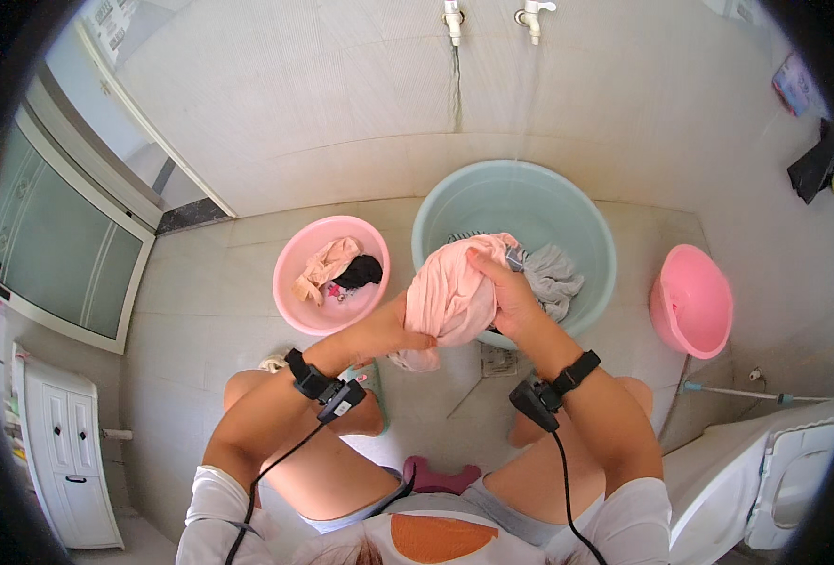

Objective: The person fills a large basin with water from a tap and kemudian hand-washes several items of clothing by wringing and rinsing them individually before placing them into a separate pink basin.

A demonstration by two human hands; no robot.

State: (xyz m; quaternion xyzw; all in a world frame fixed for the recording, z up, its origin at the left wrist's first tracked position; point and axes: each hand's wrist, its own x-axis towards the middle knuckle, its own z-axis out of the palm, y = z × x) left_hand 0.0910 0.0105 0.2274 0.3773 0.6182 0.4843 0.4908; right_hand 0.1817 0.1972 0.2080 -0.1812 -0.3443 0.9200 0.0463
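A bunched pink garment (450, 294) is held between my two hands, over the near left rim of a large light-blue basin (582, 202). My left hand (389, 325) grips its lower left end, fingers wrapped round the cloth. My right hand (504, 282) closes on its right side, thumb on top. Inside the blue basin lies a wet grey cloth (553, 278), and a striped piece shows partly behind the pink garment. To the left, a pink basin (283, 292) contains a pale pink cloth (326, 262) and a black cloth (359, 272).
Water runs from the right wall tap (534, 21) toward the blue basin; another tap (453, 23) is beside it. An upright-tilted pink basin (695, 301) stands at the right. A floor drain (499, 360) lies below the blue basin. A toilet (765, 471) and white cabinet (73, 452) flank me.
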